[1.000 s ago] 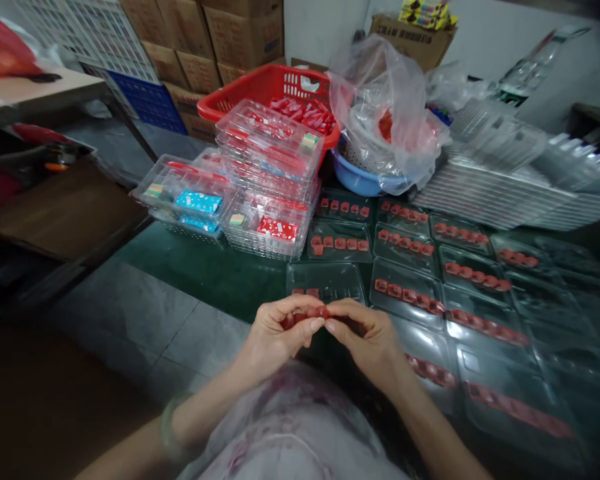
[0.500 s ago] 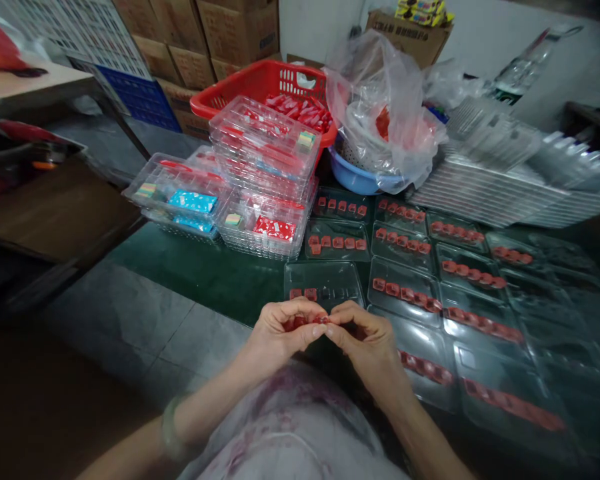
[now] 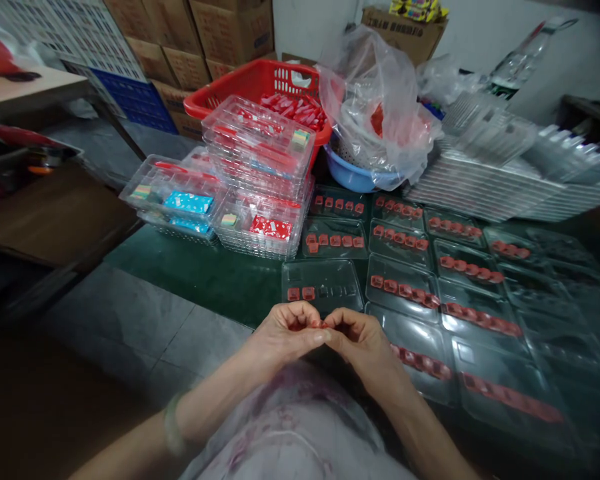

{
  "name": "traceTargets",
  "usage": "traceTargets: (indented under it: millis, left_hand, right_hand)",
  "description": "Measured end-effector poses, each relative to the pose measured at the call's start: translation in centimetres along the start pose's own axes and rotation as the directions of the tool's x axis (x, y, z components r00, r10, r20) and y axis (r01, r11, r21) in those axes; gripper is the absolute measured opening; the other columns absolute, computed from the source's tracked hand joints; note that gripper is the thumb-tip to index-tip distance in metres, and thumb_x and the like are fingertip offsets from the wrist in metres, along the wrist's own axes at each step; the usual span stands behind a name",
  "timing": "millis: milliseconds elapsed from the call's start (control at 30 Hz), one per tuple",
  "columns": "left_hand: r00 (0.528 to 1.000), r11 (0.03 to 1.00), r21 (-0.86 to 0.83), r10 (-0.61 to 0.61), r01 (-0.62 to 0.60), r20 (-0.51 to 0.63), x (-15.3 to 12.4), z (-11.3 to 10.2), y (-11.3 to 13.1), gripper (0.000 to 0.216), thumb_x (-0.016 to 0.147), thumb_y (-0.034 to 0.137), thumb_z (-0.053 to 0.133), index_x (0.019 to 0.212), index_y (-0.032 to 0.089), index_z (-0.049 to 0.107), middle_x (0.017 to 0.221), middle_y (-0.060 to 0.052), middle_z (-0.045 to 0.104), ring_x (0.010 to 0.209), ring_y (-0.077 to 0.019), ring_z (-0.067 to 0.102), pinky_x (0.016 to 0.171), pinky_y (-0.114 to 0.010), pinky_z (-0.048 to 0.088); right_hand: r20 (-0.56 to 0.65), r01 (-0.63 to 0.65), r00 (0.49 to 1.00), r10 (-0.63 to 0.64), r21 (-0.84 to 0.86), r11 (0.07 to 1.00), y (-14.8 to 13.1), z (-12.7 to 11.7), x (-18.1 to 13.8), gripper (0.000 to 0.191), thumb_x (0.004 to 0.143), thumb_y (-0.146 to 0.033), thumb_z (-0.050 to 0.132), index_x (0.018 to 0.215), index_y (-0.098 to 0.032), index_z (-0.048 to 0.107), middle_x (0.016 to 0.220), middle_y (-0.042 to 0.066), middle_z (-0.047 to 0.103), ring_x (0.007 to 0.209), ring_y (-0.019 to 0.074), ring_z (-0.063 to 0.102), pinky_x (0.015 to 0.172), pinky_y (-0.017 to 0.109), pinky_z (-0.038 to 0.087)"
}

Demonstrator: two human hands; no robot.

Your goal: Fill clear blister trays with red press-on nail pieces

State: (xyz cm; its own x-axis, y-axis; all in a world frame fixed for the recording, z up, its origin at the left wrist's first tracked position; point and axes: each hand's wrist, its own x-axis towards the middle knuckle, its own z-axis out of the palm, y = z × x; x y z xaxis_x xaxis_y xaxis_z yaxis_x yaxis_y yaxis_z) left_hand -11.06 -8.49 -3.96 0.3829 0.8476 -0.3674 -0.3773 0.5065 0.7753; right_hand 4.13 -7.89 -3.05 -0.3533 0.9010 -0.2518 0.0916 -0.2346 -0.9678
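My left hand [image 3: 289, 332] is closed around small red pieces, which show only in part between the fingers. My right hand [image 3: 359, 335] pinches at the same spot, its thumb and forefinger meeting the left fingertips on a small red piece [image 3: 322, 325]. Just beyond both hands lies a clear plastic tray [image 3: 325, 272] with two red cube-like pieces [image 3: 301, 293] in its row of small compartments; the others in that row hold none. To its right, a clear tray [image 3: 403, 267] carries a row of similar red pieces.
More filled trays [image 3: 473, 287] cover the green table [image 3: 200, 272] on the right. Stacked clear boxes [image 3: 257, 233] stand at the back left, before a red basket [image 3: 215, 100]. A blue basin [image 3: 353, 175] with a plastic bag and piled clear trays [image 3: 485, 183] stand behind.
My hands stay together in front of me, dipping slightly. The fingers have shifted over the red piece, and less red shows in my left hand. The view has moved slightly.
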Motion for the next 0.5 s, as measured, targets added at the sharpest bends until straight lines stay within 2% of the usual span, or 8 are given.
traceTargets:
  millis: [133,233,333,400,500]
  left_hand:
    - [0.989,0.98,-0.178,-0.066,0.089,0.131,-0.1,-0.7,-0.4,0.016,0.07,0.028,0.059,0.07,0.014,0.052,0.048,0.005,0.036,0.037,-0.0018,0.024,0.037,-0.017,0.012]
    - [0.982,0.98,-0.17,-0.069,0.099,0.179,-0.2,-0.9,-0.5,0.015,0.07,0.025,0.06,0.067,0.014,0.051,0.047,0.005,0.035,0.037,-0.0017,0.024,0.037,-0.017,0.012]
    - [0.996,0.997,-0.076,-0.012,0.019,0.09,-0.2,-0.3,-0.1,0.016,0.071,0.023,0.06,0.064,0.013,0.05,0.05,0.005,0.036,0.04,-0.0012,0.026,0.038,-0.017,0.012]
    - [0.999,0.999,-0.031,0.042,-0.041,0.004,-0.1,0.2,0.2,0.018,0.07,0.023,0.061,0.062,0.012,0.049,0.049,0.005,0.036,0.041,-0.0011,0.026,0.038,-0.017,0.012]
    - [0.997,0.999,-0.04,0.02,-0.023,-0.077,0.2,0.5,0.5,0.017,0.071,0.024,0.06,0.064,0.012,0.05,0.048,0.005,0.039,0.038,-0.0007,0.025,0.036,-0.017,0.01]
  right_hand:
    - [0.031,-0.016,0.999,0.015,0.027,1.0,-0.4,-0.4,-0.2,0.012,0.072,-0.027,0.057,0.071,-0.015,0.057,0.056,-0.005,0.045,0.047,0.0045,0.034,0.042,0.017,0.026]
    - [0.09,-0.075,0.994,0.064,0.118,0.99,-0.2,-0.4,-0.1,0.014,0.071,-0.029,0.058,0.07,-0.015,0.056,0.051,-0.006,0.04,0.043,0.0039,0.03,0.04,0.017,0.022]
    - [0.105,-0.123,0.989,0.106,0.175,0.977,0.4,-0.5,0.0,0.017,0.072,-0.031,0.056,0.071,-0.015,0.054,0.049,-0.007,0.036,0.041,0.0035,0.027,0.038,0.017,0.019]
    - [0.071,-0.112,0.992,0.102,0.143,0.983,0.8,-0.6,0.0,0.018,0.073,-0.032,0.054,0.071,-0.015,0.053,0.049,-0.007,0.036,0.041,0.0038,0.028,0.038,0.017,0.021]
    - [-0.066,0.011,0.998,-0.012,-0.017,1.0,0.8,-0.6,-0.2,0.013,0.076,-0.028,0.051,0.076,-0.016,0.055,0.059,-0.003,0.046,0.05,0.0064,0.041,0.045,0.017,0.033]
